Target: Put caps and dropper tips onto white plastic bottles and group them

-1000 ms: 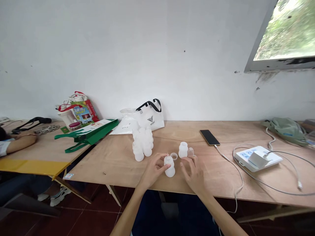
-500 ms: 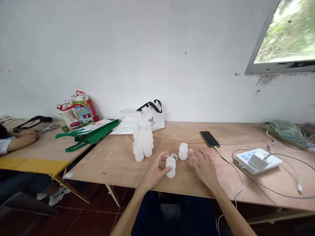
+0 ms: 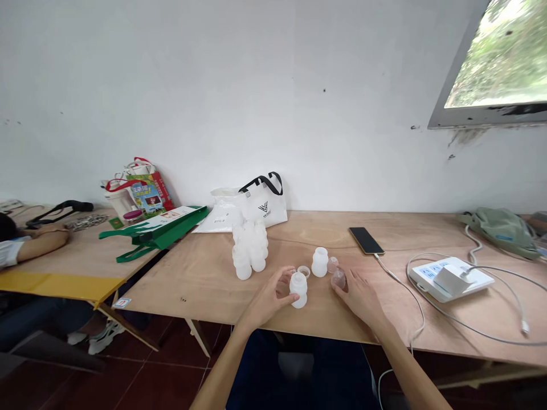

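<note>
Between the thumb and fingers of my left hand (image 3: 273,296) stands a small white translucent bottle (image 3: 299,291), upright on the table with its mouth open. Just behind it lies a white ring-shaped collar (image 3: 304,271). My right hand (image 3: 361,296) rests low on the table, its thumb and fingers closed around a clear dome cap (image 3: 339,278). A second clear dome cap (image 3: 333,264) lies a little farther back. Beside that cap a second open bottle (image 3: 319,262) stands upright. Farther left, several more white bottles (image 3: 250,247) are clustered together.
A black phone (image 3: 366,240) with a charging cable lies behind my right hand. To the right is a white power strip (image 3: 448,278) with looping cables. White bags (image 3: 265,205) lean on the wall; a green bag (image 3: 166,233) lies left. A person's arm (image 3: 40,245) rests at the far left.
My right thumb and fingers have closed around the nearer dome cap, which now shows its rounded side. My left hand stays at the bottle. The view has shifted slightly.
</note>
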### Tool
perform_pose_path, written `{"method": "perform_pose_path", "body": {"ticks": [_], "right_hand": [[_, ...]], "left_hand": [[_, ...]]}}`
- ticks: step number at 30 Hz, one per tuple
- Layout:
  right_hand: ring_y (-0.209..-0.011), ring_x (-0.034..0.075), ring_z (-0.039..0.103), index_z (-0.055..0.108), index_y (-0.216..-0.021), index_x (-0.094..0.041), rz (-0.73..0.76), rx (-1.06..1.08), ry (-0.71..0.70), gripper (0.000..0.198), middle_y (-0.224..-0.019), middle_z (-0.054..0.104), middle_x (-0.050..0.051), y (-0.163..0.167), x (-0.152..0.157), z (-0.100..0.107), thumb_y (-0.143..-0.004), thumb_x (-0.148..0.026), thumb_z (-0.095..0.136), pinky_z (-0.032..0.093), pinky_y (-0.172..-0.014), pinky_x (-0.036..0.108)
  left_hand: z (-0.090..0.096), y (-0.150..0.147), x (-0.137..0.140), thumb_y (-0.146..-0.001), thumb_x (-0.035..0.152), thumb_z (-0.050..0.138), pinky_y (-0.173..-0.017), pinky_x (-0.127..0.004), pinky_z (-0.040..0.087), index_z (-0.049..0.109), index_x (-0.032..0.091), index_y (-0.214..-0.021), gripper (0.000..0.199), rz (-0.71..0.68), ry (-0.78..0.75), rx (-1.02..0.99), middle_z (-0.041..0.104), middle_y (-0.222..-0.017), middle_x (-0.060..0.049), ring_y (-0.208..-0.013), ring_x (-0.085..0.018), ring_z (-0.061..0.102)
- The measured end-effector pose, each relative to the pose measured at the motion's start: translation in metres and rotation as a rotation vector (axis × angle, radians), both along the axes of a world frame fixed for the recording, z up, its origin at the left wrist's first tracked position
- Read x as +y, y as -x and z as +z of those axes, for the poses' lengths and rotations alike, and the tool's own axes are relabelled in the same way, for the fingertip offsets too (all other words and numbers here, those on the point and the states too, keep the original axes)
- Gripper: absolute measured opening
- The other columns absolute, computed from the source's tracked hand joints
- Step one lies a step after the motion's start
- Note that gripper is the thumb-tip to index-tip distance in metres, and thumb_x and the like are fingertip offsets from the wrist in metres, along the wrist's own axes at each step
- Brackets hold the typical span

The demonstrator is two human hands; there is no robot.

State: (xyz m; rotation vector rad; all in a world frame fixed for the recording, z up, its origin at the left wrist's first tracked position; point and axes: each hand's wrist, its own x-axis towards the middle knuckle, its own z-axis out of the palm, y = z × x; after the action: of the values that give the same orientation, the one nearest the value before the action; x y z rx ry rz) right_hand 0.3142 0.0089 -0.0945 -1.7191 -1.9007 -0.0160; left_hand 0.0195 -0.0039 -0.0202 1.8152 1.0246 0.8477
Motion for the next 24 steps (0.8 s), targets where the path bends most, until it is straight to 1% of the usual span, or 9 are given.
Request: {"method": "perform_pose_path", "body": {"ticks": [2, 5, 7, 10, 12, 14, 16, 20, 24], "right_hand": [[-0.106, 0.032, 0.069, 0.059, -0.128, -0.023, 0.005, 0.07, 0.058, 0.039, -0.115, 0.072, 0.011, -0.001, -0.001, 0.006, -0.095, -0.043, 0.054, 0.051, -0.084, 0.043], [-0.087, 0.029, 0.072, 0.057, -0.125, -0.025, -0.013, 0.207, 0.108, 0.042, -0.099, 0.074, 0.007, 0.002, -0.007, 0.023, -0.093, -0.051, 0.056, 0.052, -0.072, 0.039], [-0.08, 0.026, 0.071, 0.052, -0.129, -0.025, -0.03, 0.314, 0.027, 0.048, -0.097, 0.074, 0.005, 0.006, -0.015, 0.037, -0.093, -0.055, 0.057, 0.052, -0.068, 0.037], [-0.085, 0.024, 0.069, 0.047, -0.131, -0.025, 0.006, 0.437, -0.155, 0.049, -0.112, 0.071, 0.008, 0.015, -0.029, 0.057, -0.093, -0.054, 0.058, 0.054, -0.073, 0.038], [-0.096, 0.025, 0.068, 0.05, -0.128, -0.026, 0.096, 0.462, -0.221, 0.041, -0.117, 0.069, 0.009, 0.023, -0.037, 0.066, -0.094, -0.049, 0.058, 0.056, -0.081, 0.039], [-0.102, 0.025, 0.067, 0.053, -0.127, -0.026, 0.184, 0.44, -0.265, 0.036, -0.121, 0.067, 0.009, 0.034, -0.042, 0.07, -0.096, -0.044, 0.058, 0.056, -0.087, 0.04], [-0.095, 0.024, 0.067, 0.053, -0.13, -0.026, 0.24, 0.414, -0.279, 0.037, -0.12, 0.067, 0.01, 0.046, -0.046, 0.071, -0.096, -0.042, 0.059, 0.057, -0.086, 0.041], [-0.087, 0.023, 0.066, 0.047, -0.134, -0.027, 0.35, 0.461, -0.285, 0.043, -0.117, 0.068, 0.011, 0.07, -0.054, 0.068, -0.096, -0.04, 0.063, 0.059, -0.079, 0.041], [-0.084, 0.02, 0.064, 0.05, -0.131, -0.027, 0.446, 0.501, -0.3, 0.036, -0.107, 0.068, 0.007, 0.082, -0.064, 0.068, -0.098, -0.034, 0.062, 0.059, -0.075, 0.037]], "left_hand": [[0.0, 0.002, 0.001, -0.083, 0.038, 0.078, -0.098, -0.04, 0.048, 0.052, 0.032, -0.141, 0.064, -0.012, 0.002, -0.008, 0.061, -0.135, -0.008, -0.125, -0.027, 0.056], [0.006, 0.006, 0.001, -0.078, 0.042, 0.083, -0.097, -0.04, 0.048, 0.053, 0.032, -0.14, 0.07, 0.02, -0.002, 0.004, 0.061, -0.134, -0.008, -0.123, -0.028, 0.056], [0.014, 0.009, -0.001, -0.076, 0.045, 0.084, -0.097, -0.039, 0.047, 0.055, 0.03, -0.136, 0.068, 0.114, -0.033, 0.007, 0.062, -0.131, -0.008, -0.12, -0.027, 0.057], [0.029, 0.009, -0.008, -0.084, 0.05, 0.075, -0.092, -0.037, 0.048, 0.061, 0.027, -0.126, 0.05, 0.305, -0.109, -0.048, 0.065, -0.12, -0.007, -0.109, -0.024, 0.06], [0.038, 0.008, -0.015, -0.089, 0.05, 0.07, -0.085, -0.034, 0.049, 0.063, 0.025, -0.118, 0.039, 0.368, -0.158, -0.094, 0.066, -0.112, -0.006, -0.099, -0.021, 0.062], [0.044, 0.004, -0.025, -0.091, 0.048, 0.068, -0.081, -0.032, 0.049, 0.065, 0.025, -0.113, 0.032, 0.348, -0.205, -0.094, 0.067, -0.109, -0.005, -0.093, -0.02, 0.062], [0.047, -0.002, -0.034, -0.093, 0.045, 0.067, -0.082, -0.031, 0.05, 0.066, 0.026, -0.116, 0.03, 0.27, -0.242, -0.048, 0.068, -0.113, -0.004, -0.093, -0.019, 0.062], [0.05, -0.016, -0.049, -0.096, 0.044, 0.064, -0.095, -0.036, 0.051, 0.062, 0.031, -0.13, 0.037, 0.09, -0.271, 0.039, 0.065, -0.125, -0.005, -0.105, -0.022, 0.061], [0.048, -0.024, -0.052, -0.098, 0.041, 0.062, -0.106, -0.038, 0.048, 0.061, 0.032, -0.135, 0.038, 0.017, -0.298, 0.023, 0.063, -0.131, -0.004, -0.121, -0.024, 0.058]]}}
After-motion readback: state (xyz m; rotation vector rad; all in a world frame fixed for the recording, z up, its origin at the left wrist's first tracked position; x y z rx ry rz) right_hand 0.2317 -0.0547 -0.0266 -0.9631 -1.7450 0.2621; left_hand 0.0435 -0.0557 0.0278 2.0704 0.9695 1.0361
